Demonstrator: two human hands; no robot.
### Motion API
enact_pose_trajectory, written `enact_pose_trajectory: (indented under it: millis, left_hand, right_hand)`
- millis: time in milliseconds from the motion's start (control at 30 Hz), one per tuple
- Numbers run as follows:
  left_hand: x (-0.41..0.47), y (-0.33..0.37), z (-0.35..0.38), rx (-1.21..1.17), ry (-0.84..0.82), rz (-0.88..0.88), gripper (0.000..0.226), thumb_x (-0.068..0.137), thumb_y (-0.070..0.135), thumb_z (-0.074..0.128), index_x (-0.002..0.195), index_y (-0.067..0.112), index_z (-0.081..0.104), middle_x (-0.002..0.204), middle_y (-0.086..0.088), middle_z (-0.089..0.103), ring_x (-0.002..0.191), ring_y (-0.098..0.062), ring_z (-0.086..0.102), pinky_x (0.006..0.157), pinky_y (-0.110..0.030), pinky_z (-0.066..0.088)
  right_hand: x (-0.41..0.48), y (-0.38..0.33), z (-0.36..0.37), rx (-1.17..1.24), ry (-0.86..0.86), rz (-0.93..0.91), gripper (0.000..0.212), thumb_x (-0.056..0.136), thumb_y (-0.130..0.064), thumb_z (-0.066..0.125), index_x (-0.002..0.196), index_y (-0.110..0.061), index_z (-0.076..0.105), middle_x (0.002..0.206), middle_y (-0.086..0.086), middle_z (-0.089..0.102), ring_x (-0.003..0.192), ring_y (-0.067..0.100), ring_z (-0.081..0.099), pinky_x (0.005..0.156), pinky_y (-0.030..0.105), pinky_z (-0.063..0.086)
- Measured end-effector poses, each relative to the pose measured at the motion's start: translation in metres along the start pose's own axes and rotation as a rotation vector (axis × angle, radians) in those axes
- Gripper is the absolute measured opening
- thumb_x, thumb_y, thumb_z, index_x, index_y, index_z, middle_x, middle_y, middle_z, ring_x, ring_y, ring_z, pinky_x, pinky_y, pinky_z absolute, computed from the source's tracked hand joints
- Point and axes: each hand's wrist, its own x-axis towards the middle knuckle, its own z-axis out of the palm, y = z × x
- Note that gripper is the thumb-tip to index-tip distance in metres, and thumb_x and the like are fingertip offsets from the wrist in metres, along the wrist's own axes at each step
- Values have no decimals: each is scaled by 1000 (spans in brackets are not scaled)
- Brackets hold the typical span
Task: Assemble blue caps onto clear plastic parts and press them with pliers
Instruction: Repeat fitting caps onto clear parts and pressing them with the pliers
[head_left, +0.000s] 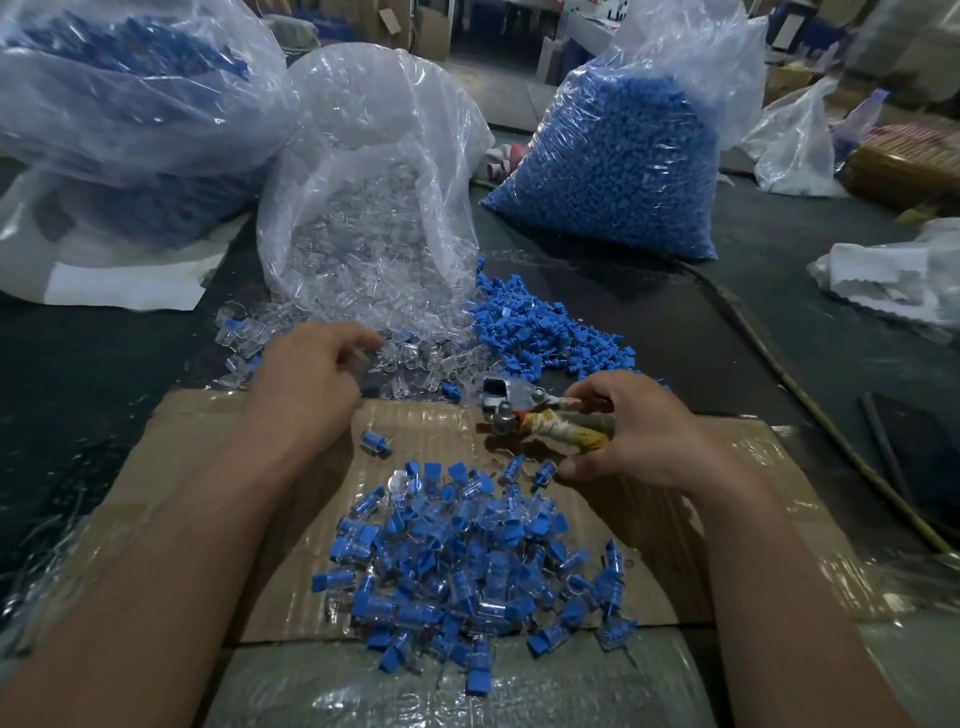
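Note:
My right hand (639, 431) grips the cloth-wrapped handles of the pliers (519, 413), whose metal jaws point left over the cardboard. My left hand (306, 379) reaches into the loose clear plastic parts (415, 358) with fingers curled; whether it holds one is hidden by blur. Loose blue caps (540, 332) lie spilled to the right of the clear parts. A heap of assembled blue-and-clear pieces (467, 561) sits on the cardboard (415, 421) between my forearms. One assembled piece (375, 442) lies alone near my left wrist.
An open bag of clear parts (374, 197) stands behind the loose ones. A full bag of blue caps (613, 156) is at the back right, another large bag (119, 93) at the back left. A cable (810, 410) runs along the right side.

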Motion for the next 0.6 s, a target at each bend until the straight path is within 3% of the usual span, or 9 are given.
enact_pose_trajectory:
  millis: [100, 200, 333, 400, 500, 600]
  left_hand:
    - [-6, 8, -3, -199, -73, -13, 29, 90, 2, 54, 91, 27, 69, 88, 10, 60, 81, -7, 58, 64, -19, 47]
    - [-12, 15, -3, -268, -122, 10, 23, 86, 7, 60, 95, 27, 66, 83, 15, 59, 76, -4, 61, 61, -14, 48]
    - [-17, 20, 1, -347, -177, 12, 21, 83, 12, 64, 99, 26, 65, 83, 9, 64, 74, -5, 63, 66, -15, 48]
    - [-19, 23, 2, -383, -207, 13, 20, 81, 12, 66, 96, 25, 63, 83, 3, 65, 73, -9, 64, 62, -15, 51]
    - [-21, 28, 4, -457, -255, 2, 17, 80, 7, 66, 81, 22, 59, 81, -5, 65, 72, -17, 66, 59, -18, 55]
    - [-25, 31, 4, -576, -290, -24, 21, 79, 0, 65, 77, 20, 64, 75, -4, 67, 72, -22, 68, 60, -30, 59]
  right_hand:
    - [1, -1, 4, 14, -45, 6, 60, 54, -45, 82, 101, -39, 45, 95, -22, 44, 99, 9, 43, 86, 33, 38]
    - [3, -1, 7, -24, -80, 15, 66, 55, -48, 80, 111, -37, 47, 96, -23, 40, 103, 10, 41, 91, 35, 38]
    - [-1, 0, 2, 110, -89, 10, 66, 58, -58, 71, 117, -36, 51, 97, -29, 42, 92, -3, 44, 72, 19, 34]
    - [-2, -1, 1, 214, -3, 2, 46, 65, -59, 62, 105, -38, 57, 92, -29, 49, 84, -10, 47, 64, 12, 31]
    - [5, 2, 3, 203, 278, -3, 9, 84, -35, 61, 92, -32, 63, 83, -24, 56, 76, -8, 52, 60, 9, 34]
    - [16, 7, 7, 105, 477, 84, 16, 89, -23, 59, 103, -21, 66, 97, -7, 62, 85, 7, 54, 74, 22, 43]
